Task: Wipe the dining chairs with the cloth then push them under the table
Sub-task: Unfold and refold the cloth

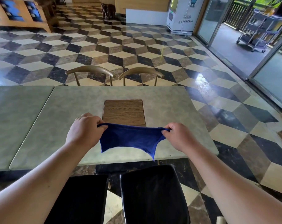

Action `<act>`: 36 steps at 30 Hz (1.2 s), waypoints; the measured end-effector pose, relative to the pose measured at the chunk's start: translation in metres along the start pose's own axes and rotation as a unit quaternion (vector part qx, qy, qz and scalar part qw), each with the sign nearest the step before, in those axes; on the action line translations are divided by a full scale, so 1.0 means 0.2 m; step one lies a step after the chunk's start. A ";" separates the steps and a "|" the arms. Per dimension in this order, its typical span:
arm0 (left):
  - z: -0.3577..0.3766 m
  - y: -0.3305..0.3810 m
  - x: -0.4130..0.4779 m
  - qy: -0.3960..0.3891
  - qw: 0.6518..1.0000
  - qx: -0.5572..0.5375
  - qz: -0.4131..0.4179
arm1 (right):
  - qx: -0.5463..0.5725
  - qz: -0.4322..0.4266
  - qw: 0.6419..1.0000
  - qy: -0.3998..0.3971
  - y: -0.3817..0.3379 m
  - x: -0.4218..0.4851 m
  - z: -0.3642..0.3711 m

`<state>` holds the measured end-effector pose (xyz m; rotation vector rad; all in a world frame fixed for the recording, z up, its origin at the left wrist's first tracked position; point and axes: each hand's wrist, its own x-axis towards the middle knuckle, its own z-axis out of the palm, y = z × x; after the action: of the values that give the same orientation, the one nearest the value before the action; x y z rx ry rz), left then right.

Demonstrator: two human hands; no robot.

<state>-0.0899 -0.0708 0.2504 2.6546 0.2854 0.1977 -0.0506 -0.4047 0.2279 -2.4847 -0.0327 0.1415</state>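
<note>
Blue and soft-looking, the cloth [130, 138] hangs stretched between your two hands above the near edge of the table [69, 113]. Its top edge is pulled taut and its lower edge sags into two loose points. Your left hand [84, 130] pinches the cloth's left corner between thumb and curled fingers, knuckles up. Your right hand [177, 136] pinches the right corner the same way, and both bare forearms reach forward from the bottom of the view. The table is rectangular with a smooth, mottled grey-green, stone-like top. A rectangular wooden panel [124, 110] of streaky brown grain is set into its middle, just beyond the cloth. A second table [12, 113] of the same finish butts against it on your left. Right below you stand two chairs with glossy black padded seats, the left near chair [79, 199] and the right near chair [153, 196]. They sit side by side, their seats just short of the table's edge. On the far side, the left far chair [90, 69] and the right far chair [141, 71] show only curved, brassy-brown backrests on thin posts, close against the table. The floor [121, 46] is polished stone tile in a cube pattern of cream, brown and black.
</note>
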 end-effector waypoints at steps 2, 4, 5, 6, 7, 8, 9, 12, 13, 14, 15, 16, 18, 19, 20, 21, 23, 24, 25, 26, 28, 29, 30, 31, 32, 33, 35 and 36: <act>-0.01 0.01 -0.01 -0.003 1.000 0.029 0.002 | 0.030 0.014 0.999 -0.019 0.01 0.00 -0.01; -0.01 0.03 -0.01 -0.025 0.998 0.047 -0.020 | 0.081 0.033 0.996 -0.034 0.00 0.00 -0.01; -0.01 0.04 -0.01 -0.037 0.998 0.051 -0.031 | 0.122 0.047 0.990 -0.043 -0.01 -0.01 -0.01; -0.01 0.06 -0.02 -0.049 0.997 0.048 -0.040 | 0.173 0.066 0.981 -0.053 -0.02 -0.01 0.00; 0.00 0.09 -0.02 -0.063 0.996 0.038 -0.049 | 0.223 0.088 0.969 -0.065 -0.05 -0.02 0.01; 0.00 0.12 -0.02 -0.082 0.995 0.017 -0.060 | 0.263 0.111 0.955 -0.076 -0.07 -0.03 0.03; 0.01 0.15 -0.03 -0.107 0.992 -0.011 -0.073 | 0.290 0.130 0.944 -0.087 -0.10 -0.04 0.04; 0.04 0.23 -0.04 -0.196 0.969 -0.112 -0.105 | 0.315 0.138 0.932 -0.111 -0.17 -0.08 0.10; 0.05 0.25 -0.05 -0.216 0.960 -0.141 -0.108 | 0.315 0.126 0.934 -0.115 -0.19 -0.10 0.12; 0.07 0.27 -0.06 -0.230 0.952 -0.168 -0.110 | 0.316 0.112 0.934 -0.120 -0.22 -0.11 0.13; 0.09 0.29 -0.07 -0.241 0.943 -0.199 -0.111 | 0.321 0.097 0.934 -0.127 -0.24 -0.12 0.15; 0.10 0.32 -0.08 -0.253 0.932 -0.234 -0.111 | 0.326 0.082 0.932 -0.136 -0.26 -0.13 0.16; 0.13 0.37 -0.10 -0.276 0.909 -0.293 -0.105 | 0.327 0.059 0.930 -0.158 -0.31 -0.13 0.18; 0.13 0.38 -0.11 -0.286 0.901 -0.311 -0.101 | 0.321 0.052 0.931 -0.168 -0.32 -0.13 0.19; 0.14 0.39 -0.12 -0.293 0.896 -0.319 -0.098 | 0.313 0.048 0.933 -0.173 -0.34 -0.13 0.19; 0.13 0.40 -0.12 -0.299 0.893 -0.324 -0.098 | 0.308 0.046 0.934 -0.175 -0.34 -0.12 0.19; 0.13 0.40 -0.12 -0.313 0.884 -0.334 -0.100 | 0.303 0.041 0.935 -0.179 -0.33 -0.11 0.19; 0.12 0.39 -0.12 -0.318 0.879 -0.342 -0.100 | 0.297 0.029 0.937 -0.182 -0.32 -0.11 0.19; 0.12 0.38 -0.11 -0.320 0.877 -0.346 -0.098 | 0.284 0.010 0.942 -0.179 -0.31 -0.11 0.19; 0.13 0.37 -0.11 -0.318 0.878 -0.345 -0.092 | 0.266 -0.011 0.949 -0.169 -0.30 -0.10 0.19; 0.14 0.34 -0.11 -0.285 0.903 -0.316 -0.063 | 0.227 -0.043 0.963 -0.138 -0.28 -0.09 0.19; 0.15 0.31 -0.11 -0.251 0.927 -0.274 -0.041 | 0.210 -0.053 0.968 -0.126 -0.27 -0.09 0.19; 0.15 0.28 -0.11 -0.220 0.951 -0.215 -0.020 | 0.195 -0.061 0.971 -0.122 -0.28 -0.09 0.18; 0.16 0.25 -0.12 -0.201 0.967 -0.157 0.001 | 0.180 -0.071 0.973 -0.125 -0.28 -0.09 0.18; 0.16 0.23 -0.12 -0.203 0.973 -0.112 0.018 | 0.164 -0.081 0.974 -0.133 -0.28 -0.09 0.18; 0.16 0.22 -0.11 -0.219 0.972 -0.077 0.033 | 0.150 -0.093 0.974 -0.144 -0.29 -0.10 0.17; 0.19 0.21 -0.11 -0.267 0.961 -0.014 0.069 | 0.149 -0.111 0.970 -0.159 -0.30 -0.11 0.18; 0.20 0.22 -0.11 -0.290 0.954 0.014 0.080 | 0.160 -0.115 0.967 -0.160 -0.31 -0.11 0.18</act>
<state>-0.0975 -0.1308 0.2331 2.6196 -0.1201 -0.5350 -0.0759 -0.3347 0.2384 -2.0951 -0.4022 0.4146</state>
